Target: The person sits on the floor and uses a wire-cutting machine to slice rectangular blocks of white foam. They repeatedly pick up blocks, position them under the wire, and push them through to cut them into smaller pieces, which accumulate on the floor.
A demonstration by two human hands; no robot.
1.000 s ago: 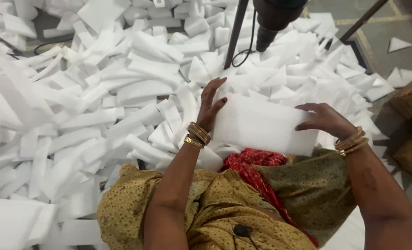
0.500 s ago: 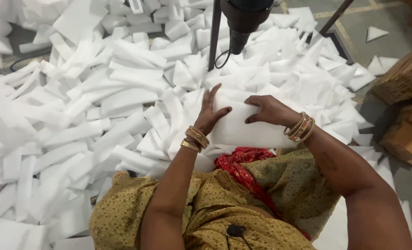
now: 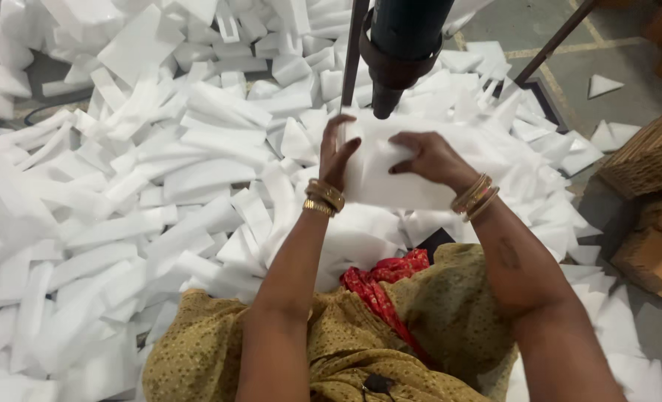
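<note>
A flat white foam block (image 3: 398, 182) is held up in front of me by both hands. My left hand (image 3: 338, 152) grips its left edge, fingers curled over the top. My right hand (image 3: 429, 158) rests on the block's upper face, fingers spread across it. Gold bangles circle both wrists. Directly above the block hangs a dark cylindrical machine head (image 3: 401, 45) on a metal post (image 3: 355, 52), its tip just over the block's top edge.
A deep heap of white foam offcuts (image 3: 160, 171) covers the floor to the left and ahead. Stacked brown cardboard pieces (image 3: 647, 164) stand at the right. Grey floor (image 3: 569, 82) shows at the upper right, crossed by a slanted metal rod (image 3: 554, 41).
Both hands have carried the foam block up and away from my lap until it sits under the machine head. My right hand slid from the block's right edge onto its face.
</note>
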